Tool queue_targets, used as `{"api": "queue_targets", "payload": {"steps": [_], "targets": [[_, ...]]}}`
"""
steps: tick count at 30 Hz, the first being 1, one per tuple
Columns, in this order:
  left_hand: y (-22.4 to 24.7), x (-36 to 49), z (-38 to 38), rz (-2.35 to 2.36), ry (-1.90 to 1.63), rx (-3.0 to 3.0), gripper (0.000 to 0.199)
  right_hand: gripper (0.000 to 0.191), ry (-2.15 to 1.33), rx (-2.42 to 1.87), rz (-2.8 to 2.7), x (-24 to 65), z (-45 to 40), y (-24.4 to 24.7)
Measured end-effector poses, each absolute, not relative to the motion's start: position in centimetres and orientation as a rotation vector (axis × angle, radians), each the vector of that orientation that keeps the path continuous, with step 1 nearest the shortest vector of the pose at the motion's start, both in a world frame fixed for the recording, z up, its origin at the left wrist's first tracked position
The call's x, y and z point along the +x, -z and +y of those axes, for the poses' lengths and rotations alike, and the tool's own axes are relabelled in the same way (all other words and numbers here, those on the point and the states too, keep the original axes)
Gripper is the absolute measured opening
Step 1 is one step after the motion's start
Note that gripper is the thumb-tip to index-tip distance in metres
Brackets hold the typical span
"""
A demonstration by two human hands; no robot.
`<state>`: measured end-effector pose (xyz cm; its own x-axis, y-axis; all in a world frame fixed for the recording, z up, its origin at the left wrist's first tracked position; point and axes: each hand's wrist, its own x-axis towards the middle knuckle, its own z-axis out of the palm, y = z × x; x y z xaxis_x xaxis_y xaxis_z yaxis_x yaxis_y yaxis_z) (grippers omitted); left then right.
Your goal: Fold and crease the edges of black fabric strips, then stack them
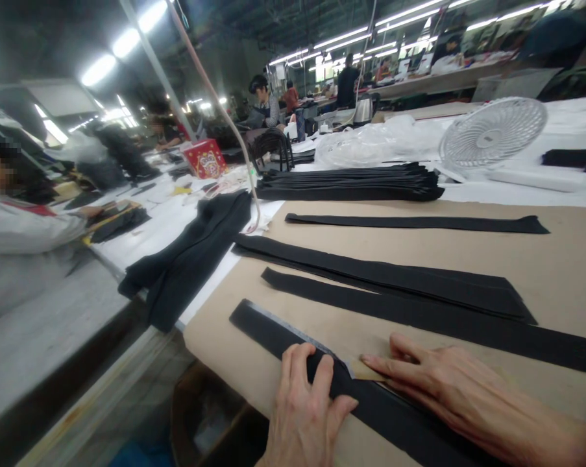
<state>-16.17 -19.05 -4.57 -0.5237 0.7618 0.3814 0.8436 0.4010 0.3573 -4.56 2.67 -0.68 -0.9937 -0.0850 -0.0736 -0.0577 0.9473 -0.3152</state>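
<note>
Where the left hand [307, 402] presses: on the near black strip [258, 331], its grip spread, fingertips down on the cloth.
Right hand [448, 383]: its grip is closed on a flat tan tool [370, 371], whose pale end meets the same strip just beside the left hand.
Near strip: slanting across brown paper [224, 350] on the table [209, 285], a greyish band along its far edge.
Further strips: a long one [419, 315], a layered one [370, 269] touching it, and a narrower one [409, 222] apart, beyond them.
Behind: a stack of black strips [346, 181], with a white fan [494, 133] past its right end.
Off to the left: dark cloth [190, 259] hanging over the edge, and a co-worker's pale sleeve [24, 227].
</note>
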Motion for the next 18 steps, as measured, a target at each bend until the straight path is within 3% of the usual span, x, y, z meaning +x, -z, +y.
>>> {"api": "queue_targets", "payload": {"steps": [3, 10, 18], "targets": [[4.7, -16.7, -19.5, -2.446, 0.708, -1.438, 0.043, 0.038, 0.477, -0.122, 3.036, -5.2, 2.6, 1.2], [4.0, -18.9, -20.2, -2.438, 0.786, -1.645, 0.029, 0.041, 0.455, -0.189, 3.102, -7.1, 1.7, 1.1], [3.8, -20.3, -20.8, -2.546, 0.74, -1.351, 0.05, 0.043, 0.506, -0.198, 3.092, -8.9, 0.9, 0.8]]}}
